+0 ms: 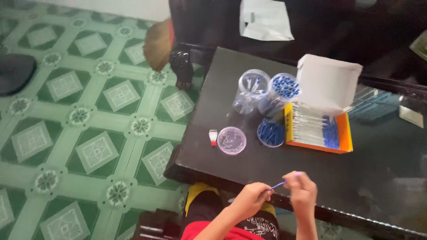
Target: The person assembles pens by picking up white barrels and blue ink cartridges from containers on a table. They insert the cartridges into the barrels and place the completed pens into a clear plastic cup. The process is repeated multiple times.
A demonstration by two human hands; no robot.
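Both my hands are at the near edge of a dark glossy table [387, 173], holding one thin blue pen part [279, 185] between them. My left hand [251, 198] pinches its left end, and my right hand [302, 192] grips its right end. Beyond them stands an open orange box [318, 128] with a white lid, holding a row of white and blue pens. Left of the box are two clear round jars, one nearly empty [251, 91] and one packed with blue caps [279, 94]. A third jar with blue pieces [271, 132] sits in front of them.
A clear round lid [231, 140] and a small white and red object [213, 137] lie on the table's left side. The floor at left has green patterned tiles [89, 111]. A white plastic bag [265, 18] rests on dark furniture behind the table.
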